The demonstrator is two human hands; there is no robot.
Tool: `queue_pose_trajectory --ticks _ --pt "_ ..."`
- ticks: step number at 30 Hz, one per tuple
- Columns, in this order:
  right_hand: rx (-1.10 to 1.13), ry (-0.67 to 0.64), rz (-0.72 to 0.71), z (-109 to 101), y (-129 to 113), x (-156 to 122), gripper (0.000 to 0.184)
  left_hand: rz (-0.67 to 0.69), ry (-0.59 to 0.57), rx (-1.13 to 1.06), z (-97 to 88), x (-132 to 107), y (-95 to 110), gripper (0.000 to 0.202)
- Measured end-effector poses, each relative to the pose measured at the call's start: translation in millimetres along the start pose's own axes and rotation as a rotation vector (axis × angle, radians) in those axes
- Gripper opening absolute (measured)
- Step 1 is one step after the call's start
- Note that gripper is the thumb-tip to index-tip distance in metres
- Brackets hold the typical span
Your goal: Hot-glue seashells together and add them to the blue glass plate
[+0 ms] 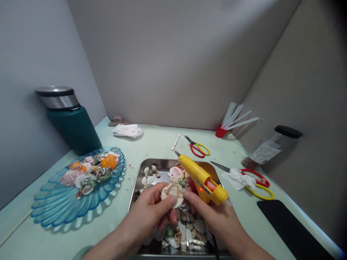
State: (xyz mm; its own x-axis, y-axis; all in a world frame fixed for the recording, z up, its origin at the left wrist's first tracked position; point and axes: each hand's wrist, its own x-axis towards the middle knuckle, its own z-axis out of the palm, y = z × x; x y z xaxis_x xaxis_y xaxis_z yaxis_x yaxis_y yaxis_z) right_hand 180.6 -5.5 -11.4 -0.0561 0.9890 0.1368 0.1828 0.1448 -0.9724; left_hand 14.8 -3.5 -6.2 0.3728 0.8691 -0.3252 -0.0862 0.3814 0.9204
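Note:
My left hand [148,213] pinches a pale fan-shaped shell piece [171,193] with small shells stuck on it, held just above a metal tray [159,165]. My right hand [217,216] grips a yellow glue gun [202,178] whose nozzle points up and left; its red light glows. The right fingertips also touch the shell's right edge. Under both hands the tray holds several loose shells [187,229].
A blue glass dish [59,202] with shells lies at left, a teal flask [72,121] behind it. Two pairs of scissors [199,148] [256,182], a red cup of glue sticks [229,124], a jar [271,150], tissue and a black phone [290,225] lie to the right.

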Motion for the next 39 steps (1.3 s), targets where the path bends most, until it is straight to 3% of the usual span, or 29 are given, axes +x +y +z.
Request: queue_pose_trajectory --ticks 11,18,21,26,29,35,39 --pt "-0.036 0.006 -0.004 0.9 -3.2 0.2 0.018 -0.031 -0.007 -0.018 -0.1 -0.3 0.7 0.029" --pt "-0.019 0.048 0.021 -1.8 -1.7 5.9 0.023 0.036 0.102 0.005 -3.5 1.2 0.0 0.03" --pt "0.005 -0.029 0.056 -10.7 -5.8 12.4 0.022 0.07 0.131 0.034 -9.2 3.1 2.5 0.029" --pt "-0.07 -0.178 -0.049 -25.6 -6.6 16.9 0.015 0.073 0.165 0.022 -18.2 5.7 7.5 0.027" --pt "-0.052 -0.184 -0.036 -27.3 0.7 15.1 0.012 0.051 0.148 -0.042 -18.7 6.0 8.1 0.023" --pt "0.013 -0.351 0.185 -31.1 15.2 17.3 0.019 0.054 0.105 -0.137 -18.2 6.5 7.7 0.017" --pt "0.054 -0.382 0.261 -34.1 21.5 20.5 0.02 0.108 0.031 -0.175 -20.2 6.5 7.8 0.014"
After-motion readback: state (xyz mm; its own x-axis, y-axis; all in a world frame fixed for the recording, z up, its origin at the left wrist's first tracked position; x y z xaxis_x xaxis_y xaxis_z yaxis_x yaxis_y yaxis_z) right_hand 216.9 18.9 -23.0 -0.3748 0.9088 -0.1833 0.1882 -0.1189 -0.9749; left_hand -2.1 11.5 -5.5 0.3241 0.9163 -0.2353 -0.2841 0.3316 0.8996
